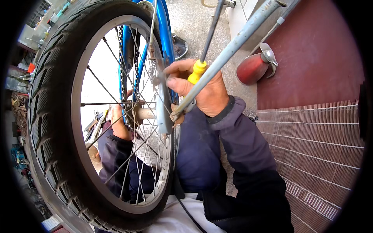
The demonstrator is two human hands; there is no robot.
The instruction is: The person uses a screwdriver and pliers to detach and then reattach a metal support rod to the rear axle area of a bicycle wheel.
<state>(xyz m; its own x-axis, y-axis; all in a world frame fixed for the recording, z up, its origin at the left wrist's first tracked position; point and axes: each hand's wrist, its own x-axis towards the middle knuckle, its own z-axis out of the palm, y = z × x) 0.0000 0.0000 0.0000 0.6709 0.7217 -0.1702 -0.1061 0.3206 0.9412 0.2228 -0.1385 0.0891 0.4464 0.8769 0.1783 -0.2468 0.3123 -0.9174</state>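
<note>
A bicycle wheel (79, 182) with a black knobbly tyre stands upright in front of me, in a blue frame (166, 37). My right hand (208, 91) is closed round a screwdriver (199, 72) with a yellow handle, its shaft pointing up and away. Thumb and forefinger of that hand reach to a grey metal arm (161, 106) beside the hub (145, 113). A grey-blue metal tube (229, 58) slants in front of the hand. Beyond the spokes, my left hand (119, 121) is by the chain (122, 73) and hub; its fingers are mostly hidden.
A red metal flask (252, 70) stands right, by a dark red panel (311, 50) and a slatted mat (311, 151). Several tools (95, 126) lie on the floor beyond the wheel. Cluttered shelves (19, 112) line the far left. A dark shoe (179, 46) shows behind the frame.
</note>
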